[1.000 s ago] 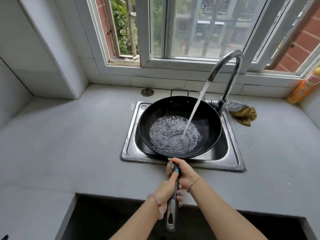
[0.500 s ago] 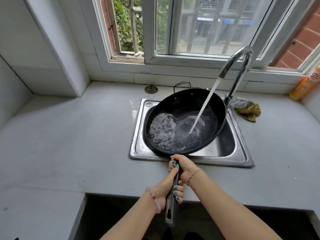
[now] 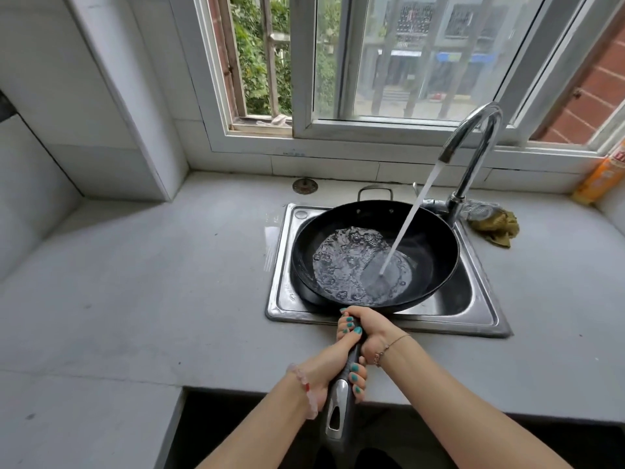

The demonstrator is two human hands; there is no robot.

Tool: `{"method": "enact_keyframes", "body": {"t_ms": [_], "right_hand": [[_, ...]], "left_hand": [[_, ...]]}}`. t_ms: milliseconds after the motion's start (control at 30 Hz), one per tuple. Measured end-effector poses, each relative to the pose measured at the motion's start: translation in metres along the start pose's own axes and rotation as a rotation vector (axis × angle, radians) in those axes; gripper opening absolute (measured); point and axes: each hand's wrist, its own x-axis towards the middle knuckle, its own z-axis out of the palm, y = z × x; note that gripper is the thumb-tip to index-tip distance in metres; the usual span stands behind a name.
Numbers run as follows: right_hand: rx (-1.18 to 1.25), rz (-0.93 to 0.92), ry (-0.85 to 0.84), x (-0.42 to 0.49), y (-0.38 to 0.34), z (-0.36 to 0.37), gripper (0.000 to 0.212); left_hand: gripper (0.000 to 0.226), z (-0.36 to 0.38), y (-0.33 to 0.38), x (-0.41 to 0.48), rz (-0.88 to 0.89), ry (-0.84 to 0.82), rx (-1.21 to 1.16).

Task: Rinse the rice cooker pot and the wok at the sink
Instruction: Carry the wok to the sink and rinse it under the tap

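Observation:
A black wok (image 3: 429,238) sits over the steel sink (image 3: 480,299), with water pooled in its left and near part. The curved faucet (image 3: 473,154) pours a stream into the wok. Both hands hold the wok's long handle (image 3: 338,411) near the counter's front edge. My right hand (image 3: 365,330) grips it close to the wok's rim. My left hand (image 3: 334,370) grips it just behind, fingers wrapped round. A small loop handle shows at the wok's far rim. No rice cooker pot is in view.
A yellow-green rag (image 3: 493,225) lies right of the faucet base. An orange bottle (image 3: 602,174) stands at the far right by the window sill. A round metal disc (image 3: 305,186) sits on the grey counter (image 3: 135,282) behind the sink. A dark opening lies below the counter edge.
The wok tilted left, sending the water to its left side, then came back closer to level, the water spreading toward the near rim. Both hands kept their grip.

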Motion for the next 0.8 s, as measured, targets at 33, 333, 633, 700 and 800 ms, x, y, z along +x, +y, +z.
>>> {"method": "enact_keyframes", "body": {"t_ms": [33, 333, 633, 700, 800], "right_hand": [[-0.006, 0.005, -0.005, -0.002, -0.001, 0.003, 0.065], [-0.029, 0.011, -0.048, -0.024, -0.039, 0.038, 0.063], [0.065, 0.016, -0.149, -0.03, -0.049, 0.041, 0.058], [0.148, 0.029, -0.166, -0.029, -0.044, 0.038, 0.043], [0.281, 0.071, -0.186, -0.028, -0.042, 0.032, 0.043]], "left_hand": [[0.053, 0.001, 0.001, -0.003, 0.01, 0.004, -0.005], [0.048, 0.02, 0.047, -0.04, 0.097, -0.024, -0.056], [0.036, 0.041, 0.063, -0.053, 0.219, 0.128, 0.205], [0.035, 0.041, 0.059, -0.05, 0.24, 0.155, 0.235], [0.031, 0.043, 0.051, -0.047, 0.281, 0.173, 0.269]]}}
